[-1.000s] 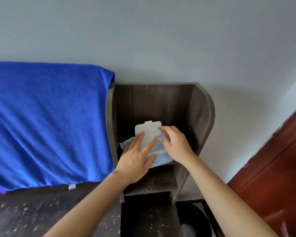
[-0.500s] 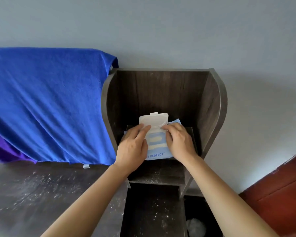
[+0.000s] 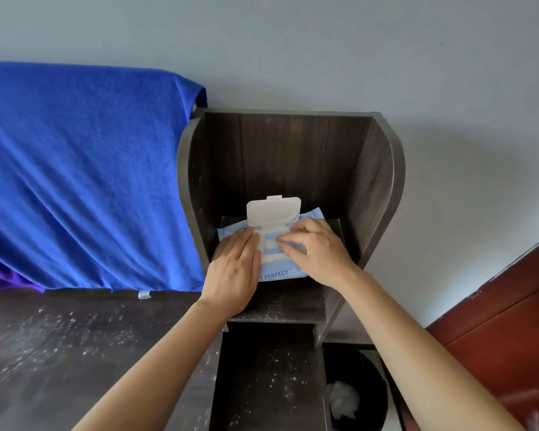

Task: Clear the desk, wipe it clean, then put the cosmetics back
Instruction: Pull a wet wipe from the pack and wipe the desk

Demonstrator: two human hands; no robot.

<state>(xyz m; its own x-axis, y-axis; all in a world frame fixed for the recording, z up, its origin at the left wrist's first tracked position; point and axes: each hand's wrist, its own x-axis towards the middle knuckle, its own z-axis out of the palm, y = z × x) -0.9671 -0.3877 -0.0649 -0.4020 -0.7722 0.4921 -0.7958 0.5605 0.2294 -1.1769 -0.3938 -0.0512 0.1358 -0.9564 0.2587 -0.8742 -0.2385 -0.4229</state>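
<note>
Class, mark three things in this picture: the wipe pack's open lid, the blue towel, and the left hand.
wipe pack lid (image 3: 273,212), head view, middle of the raised white flap.
blue towel (image 3: 84,169), head view, middle of the draped cloth.
left hand (image 3: 234,270), head view, back of the hand.

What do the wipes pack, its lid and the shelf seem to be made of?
The wipes pack looks like soft plastic film: thin, printed, slightly wrinkled. Its lid looks like rigid white plastic, smooth, with moulded edges. The shelf shows dark matte wood grain; solid wood or laminate, I cannot tell.
</note>
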